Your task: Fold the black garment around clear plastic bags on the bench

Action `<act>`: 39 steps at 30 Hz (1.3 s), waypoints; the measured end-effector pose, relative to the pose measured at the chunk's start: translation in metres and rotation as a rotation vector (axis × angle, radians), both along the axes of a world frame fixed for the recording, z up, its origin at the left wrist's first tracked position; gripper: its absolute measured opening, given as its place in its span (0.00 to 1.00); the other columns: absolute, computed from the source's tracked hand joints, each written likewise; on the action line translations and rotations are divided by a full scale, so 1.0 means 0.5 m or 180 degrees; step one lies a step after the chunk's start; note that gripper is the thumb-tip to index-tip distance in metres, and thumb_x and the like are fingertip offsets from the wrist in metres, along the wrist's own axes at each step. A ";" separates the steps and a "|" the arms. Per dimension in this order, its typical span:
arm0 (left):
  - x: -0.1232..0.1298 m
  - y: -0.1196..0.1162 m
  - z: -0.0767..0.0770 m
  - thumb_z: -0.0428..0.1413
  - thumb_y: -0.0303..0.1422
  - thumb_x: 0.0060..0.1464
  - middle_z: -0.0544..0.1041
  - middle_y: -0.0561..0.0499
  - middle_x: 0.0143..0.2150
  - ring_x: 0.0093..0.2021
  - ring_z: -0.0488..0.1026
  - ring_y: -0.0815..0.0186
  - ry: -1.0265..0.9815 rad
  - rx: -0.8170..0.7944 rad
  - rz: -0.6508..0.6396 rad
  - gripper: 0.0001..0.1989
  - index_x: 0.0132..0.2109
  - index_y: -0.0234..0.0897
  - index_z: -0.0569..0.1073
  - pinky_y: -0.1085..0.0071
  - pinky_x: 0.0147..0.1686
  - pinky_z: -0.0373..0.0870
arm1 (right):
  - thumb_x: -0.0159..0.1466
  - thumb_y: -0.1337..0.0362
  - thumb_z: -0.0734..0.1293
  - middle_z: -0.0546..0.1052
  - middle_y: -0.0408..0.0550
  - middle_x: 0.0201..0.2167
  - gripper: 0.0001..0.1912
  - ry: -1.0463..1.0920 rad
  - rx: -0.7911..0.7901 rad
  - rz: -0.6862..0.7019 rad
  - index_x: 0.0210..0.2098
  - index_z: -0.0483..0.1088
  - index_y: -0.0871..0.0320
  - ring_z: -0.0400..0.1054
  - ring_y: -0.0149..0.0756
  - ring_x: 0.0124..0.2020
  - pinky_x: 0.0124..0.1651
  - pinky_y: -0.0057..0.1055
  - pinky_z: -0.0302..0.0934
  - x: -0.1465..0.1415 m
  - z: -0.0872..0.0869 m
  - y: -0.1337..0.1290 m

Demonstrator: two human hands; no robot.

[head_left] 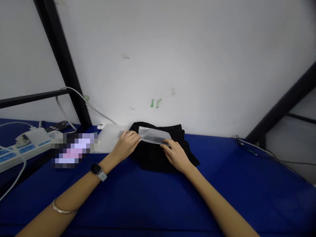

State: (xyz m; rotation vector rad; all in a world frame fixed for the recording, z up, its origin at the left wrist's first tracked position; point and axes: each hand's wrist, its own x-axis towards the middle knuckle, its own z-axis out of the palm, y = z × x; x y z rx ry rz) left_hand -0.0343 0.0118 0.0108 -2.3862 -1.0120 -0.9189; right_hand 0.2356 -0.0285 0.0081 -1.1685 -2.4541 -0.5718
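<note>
We are counting two hands (pixel 126 144) (pixel 178 156), one clear pouch (pixel 151 135), one black cloth (pixel 153 161), one watch (pixel 96 169), one ring (pixel 132 136), one bangle (pixel 58 209), one power strip (pixel 27 149), one pixelated screen (pixel 76 149) and one wall (pixel 209 65).

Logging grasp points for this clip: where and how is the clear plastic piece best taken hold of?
Probably pinch the clear plastic piece by its left and right ends, one hand from each side: it is thin, flexible and longest sideways, above the black cloth. The left hand and right hand are at those ends.
</note>
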 end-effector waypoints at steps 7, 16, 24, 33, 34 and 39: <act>0.008 -0.009 0.005 0.45 0.28 0.64 0.76 0.48 0.38 0.44 0.70 0.62 0.0078 0.0100 -0.0072 0.10 0.40 0.36 0.70 0.62 0.46 0.62 | 0.65 0.73 0.57 0.67 0.59 0.54 0.19 0.0090 -0.0019 -0.0026 0.53 0.67 0.57 0.62 0.46 0.51 0.48 0.42 0.61 -0.001 0.011 -0.003; 0.012 -0.018 0.007 0.45 0.28 0.64 0.76 0.46 0.38 0.45 0.70 0.60 0.0126 0.0242 -0.0084 0.10 0.40 0.35 0.72 0.61 0.47 0.62 | 0.63 0.75 0.57 0.67 0.61 0.54 0.19 -0.0160 0.0238 0.0055 0.50 0.70 0.59 0.62 0.47 0.52 0.49 0.42 0.59 -0.020 0.018 -0.012; 0.015 -0.025 0.009 0.45 0.28 0.64 0.76 0.46 0.38 0.44 0.71 0.59 0.0103 0.0368 -0.0208 0.11 0.40 0.35 0.72 0.59 0.46 0.65 | 0.64 0.76 0.58 0.69 0.60 0.53 0.20 -0.0117 0.0458 -0.0289 0.51 0.70 0.56 0.63 0.46 0.51 0.46 0.41 0.60 -0.026 0.002 0.001; 0.046 -0.024 -0.014 0.45 0.27 0.64 0.77 0.43 0.45 0.47 0.74 0.61 -0.0313 0.0449 -0.0493 0.11 0.47 0.34 0.71 0.62 0.49 0.72 | 0.62 0.67 0.64 0.63 0.64 0.59 0.17 0.0521 0.0726 -0.0582 0.52 0.68 0.57 0.60 0.53 0.55 0.45 0.45 0.63 -0.050 0.007 0.006; 0.048 -0.025 -0.018 0.45 0.27 0.64 0.77 0.44 0.45 0.47 0.75 0.61 -0.0304 0.0461 -0.0503 0.11 0.47 0.34 0.72 0.62 0.49 0.72 | 0.61 0.65 0.66 0.62 0.64 0.59 0.19 0.0563 0.0690 -0.0589 0.52 0.68 0.57 0.59 0.55 0.56 0.45 0.47 0.63 -0.056 0.006 0.007; 0.062 -0.033 -0.033 0.48 0.26 0.63 0.79 0.47 0.47 0.47 0.76 0.61 -0.0114 0.0556 -0.0714 0.11 0.46 0.37 0.73 0.65 0.47 0.74 | 0.55 0.69 0.70 0.57 0.65 0.62 0.24 0.0747 0.0467 -0.0981 0.51 0.67 0.55 0.54 0.60 0.59 0.44 0.53 0.63 -0.088 -0.013 0.026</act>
